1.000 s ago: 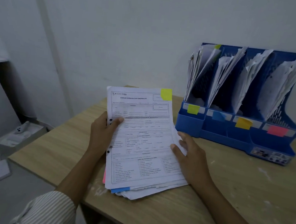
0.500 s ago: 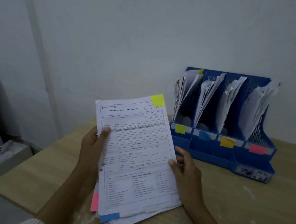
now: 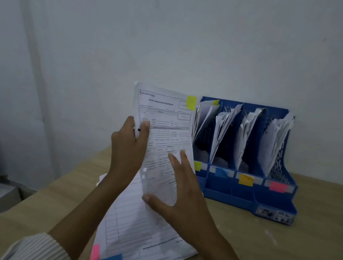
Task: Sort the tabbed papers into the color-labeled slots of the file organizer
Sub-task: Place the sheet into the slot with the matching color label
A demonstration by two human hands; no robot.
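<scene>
Lifted since the earlier frame: top sheet [image 3: 164, 129], yellow-green tab at its far corner, raised upright off the stack [image 3: 146, 232], previously flat beneath both hands. Left hand [image 3: 128, 146] pinching the sheet's left edge, thumb in front, fingers [image 3: 130, 121] curled behind. Right hand [image 3: 180, 197] spread wide, gripping nothing, just before the sheet's lower half. Sheet light, limp, easily creased; best pinched near an edge, supported below. Stack resting on the surface [image 3: 280, 255] under the wrists. File organizer [image 3: 250, 192] beyond the fingertips.
</scene>
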